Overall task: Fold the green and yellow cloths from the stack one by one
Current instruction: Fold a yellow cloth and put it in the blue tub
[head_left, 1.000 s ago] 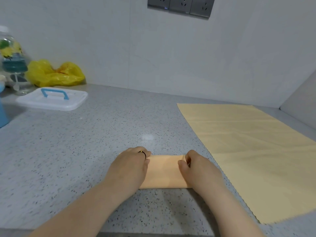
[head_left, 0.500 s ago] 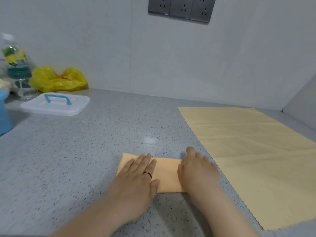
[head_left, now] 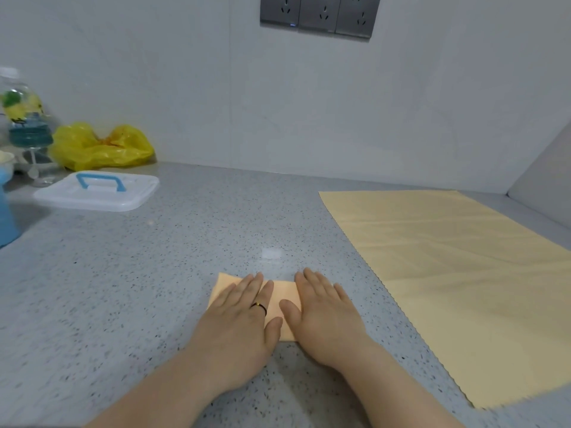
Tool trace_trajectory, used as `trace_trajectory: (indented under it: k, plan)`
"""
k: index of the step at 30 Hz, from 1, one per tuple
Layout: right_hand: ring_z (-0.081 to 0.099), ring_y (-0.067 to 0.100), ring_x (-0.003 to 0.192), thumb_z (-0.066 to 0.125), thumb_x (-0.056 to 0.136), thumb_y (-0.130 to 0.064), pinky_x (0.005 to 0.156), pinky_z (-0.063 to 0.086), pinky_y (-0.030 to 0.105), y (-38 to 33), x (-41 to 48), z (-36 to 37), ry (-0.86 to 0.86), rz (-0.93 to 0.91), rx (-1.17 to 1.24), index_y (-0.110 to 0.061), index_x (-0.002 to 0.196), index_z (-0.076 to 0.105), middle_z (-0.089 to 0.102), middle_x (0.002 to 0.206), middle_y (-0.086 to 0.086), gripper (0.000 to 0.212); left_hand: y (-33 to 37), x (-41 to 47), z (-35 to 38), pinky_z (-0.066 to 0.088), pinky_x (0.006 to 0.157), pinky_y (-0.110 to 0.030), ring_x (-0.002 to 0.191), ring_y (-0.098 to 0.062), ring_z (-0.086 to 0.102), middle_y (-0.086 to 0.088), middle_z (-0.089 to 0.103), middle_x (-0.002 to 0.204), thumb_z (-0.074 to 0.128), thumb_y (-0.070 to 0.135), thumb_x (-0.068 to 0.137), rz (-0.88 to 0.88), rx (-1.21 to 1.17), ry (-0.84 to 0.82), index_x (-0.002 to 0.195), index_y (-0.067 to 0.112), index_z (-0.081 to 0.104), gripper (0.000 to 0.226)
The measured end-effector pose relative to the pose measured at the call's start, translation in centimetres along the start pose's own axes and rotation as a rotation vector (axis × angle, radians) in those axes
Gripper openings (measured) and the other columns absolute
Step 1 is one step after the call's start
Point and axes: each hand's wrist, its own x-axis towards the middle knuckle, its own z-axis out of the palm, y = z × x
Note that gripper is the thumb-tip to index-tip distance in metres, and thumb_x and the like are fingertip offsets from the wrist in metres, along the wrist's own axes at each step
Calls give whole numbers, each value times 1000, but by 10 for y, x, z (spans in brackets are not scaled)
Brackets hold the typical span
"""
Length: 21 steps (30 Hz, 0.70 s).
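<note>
Flattening now, both hands spread.

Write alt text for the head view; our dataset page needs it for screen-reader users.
Both hands, left hand and right hand, press flat on a small folded cloth on a speckled grey counter. A large yellow cloth lies spread out to the right. At far left sit a white lid and a yellow bag.

Speckled counter (cloths, lid)
</note>
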Motion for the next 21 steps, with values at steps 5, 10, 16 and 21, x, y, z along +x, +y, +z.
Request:
trace_trajectory:
  k: [5, 10, 16, 21]
  plan:
    - [-14, 9, 142, 15, 97, -48, 112, -16, 31, 12, -8, -2, -11, -9, -16, -19, 147, -5, -11, 156, -3, 62, 1, -4, -10, -3, 113, -25, 143, -10, -5, 2, -5, 156, 15, 47, 97, 20, 30, -83, 148, 17, 1, 61]
    - [-13, 9, 142, 16, 96, -48, 111, -18, 31, 10, -14, 1, 19, -25, -41, -19, 147, -5, -10, 156, -3, 62, 2, 17, -38, 34, 84, -27, 115, -16, 43, 1, 51, 124, 20, 39, 99, -32, 1, -39, 121, 20, 45, 39]
    - [-14, 11, 143, 16, 96, -49, 112, -17, 35, 8, -16, 0, 13, -27, -51, -18, 148, -6, -11, 156, -1, 64, -2, 42, -32, 27, 94, -29, 117, -19, 40, -1, 49, 124, 32, 42, 96, 10, 70, -138, 123, 17, 39, 38]
    - [-16, 13, 142, 19, 94, -54, 112, -17, 36, 10, -17, 3, 59, 29, 10, -18, 147, -9, -15, 155, 1, 70, -7, 45, -27, 26, 84, -27, 111, -19, 43, -1, 54, 116, 34, 43, 95, 34, -9, -106, 114, 19, 45, 33]
